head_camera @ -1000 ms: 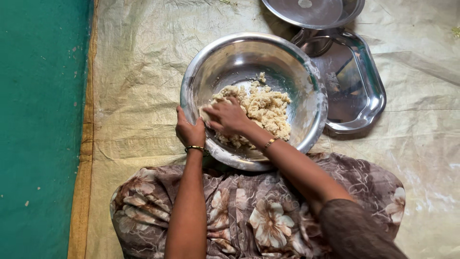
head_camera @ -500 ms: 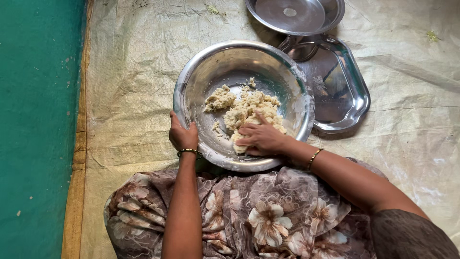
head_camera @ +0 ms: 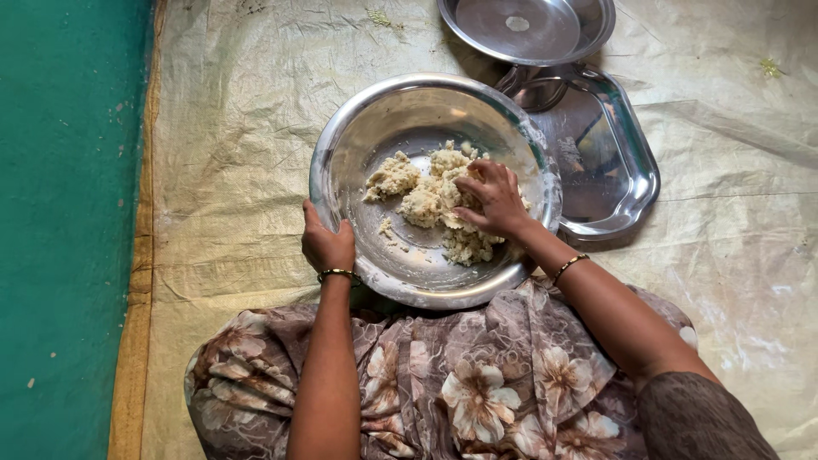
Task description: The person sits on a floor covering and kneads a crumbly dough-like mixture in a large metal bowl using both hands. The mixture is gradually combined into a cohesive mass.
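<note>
A wide steel bowl [head_camera: 358,145] sits on a pale plastic sheet in front of my knees. Pale crumbly dough [head_camera: 419,194] lies in lumps on its bottom. My left hand [head_camera: 326,243] grips the bowl's near left rim, thumb inside. My right hand [head_camera: 490,198] rests in the bowl on the dough's right side, fingers bent and pressing into the lumps. A thin bangle circles each wrist.
A steel tray [head_camera: 609,162] lies right of the bowl, touching it. A round steel plate [head_camera: 528,30] overlaps the tray's far end. The plastic sheet [head_camera: 239,119] covers the floor; a green mat [head_camera: 68,213] runs along the left. My floral skirt [head_camera: 460,383] fills the near edge.
My right hand has shifted from the dough's near side up onto its right side, and the lumps have spread. My left hand has kept its hold on the rim.
</note>
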